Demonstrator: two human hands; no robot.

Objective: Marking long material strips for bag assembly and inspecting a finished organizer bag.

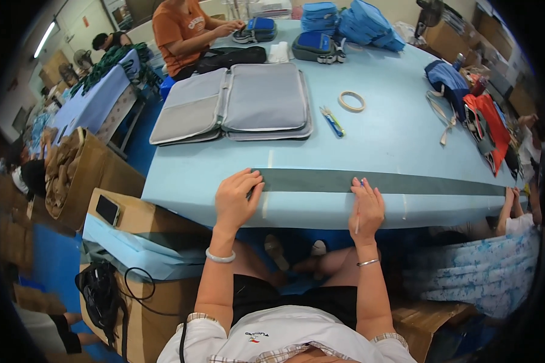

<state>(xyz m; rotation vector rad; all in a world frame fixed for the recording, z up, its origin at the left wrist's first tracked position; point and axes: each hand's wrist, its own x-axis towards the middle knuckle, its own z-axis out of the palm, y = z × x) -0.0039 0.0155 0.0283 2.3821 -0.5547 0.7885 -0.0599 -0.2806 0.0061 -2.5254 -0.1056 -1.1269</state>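
Observation:
A long dark grey-green strip of fabric (309, 181) lies flat along the near edge of the light-blue table (212, 172). At its left end is my left hand (236, 198), thumb and curled fingers closed at the strip's end. My right hand (367, 210) rests its fingertips on the middle of the strip. A slim pen (357, 221) runs through the right hand's fingers, its tip showing by the fingertips. The strip's far right end meets another person's hands (512, 199).
Beyond the strip lie an open grey zippered case (263, 100), a cutter knife (332, 123) and a roll of tape (352, 101). Blue bags (369, 27) stand at the back; a person in orange (184, 33) works there. Cardboard boxes with a phone (108, 210) are at left.

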